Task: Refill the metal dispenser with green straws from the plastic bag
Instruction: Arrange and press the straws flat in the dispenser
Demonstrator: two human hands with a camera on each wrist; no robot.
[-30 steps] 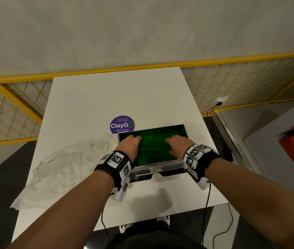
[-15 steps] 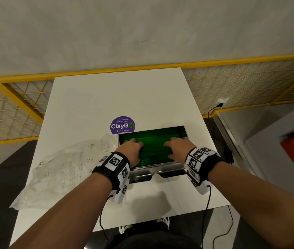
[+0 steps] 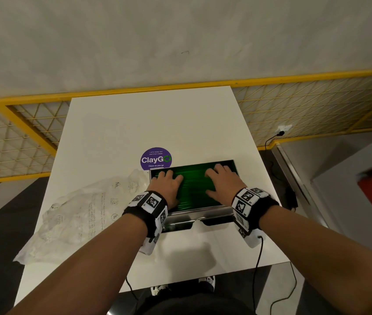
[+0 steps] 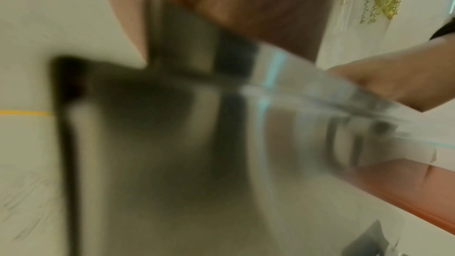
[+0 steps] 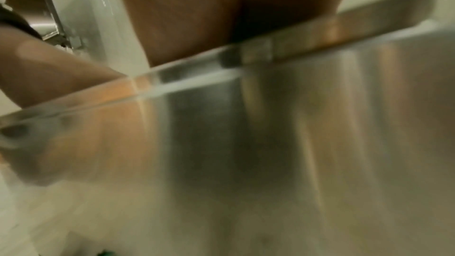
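Both hands lie flat with fingers straight, gripping nothing: the left hand (image 3: 166, 184) presses the left part and the right hand (image 3: 222, 181) the right part of the bed of green plastic straws (image 3: 194, 189). The straws fill the open rectangular metal dispenser (image 3: 203, 212), their long axis running left to right beneath both palms. The crumpled clear plastic bag (image 3: 78, 214) lies left of the dispenser on the white table (image 3: 157, 123), nearer the left hand.

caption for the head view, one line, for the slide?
Both hands, left hand and right hand, press flat on green straws in the metal dispenser; plastic bag lies beside.
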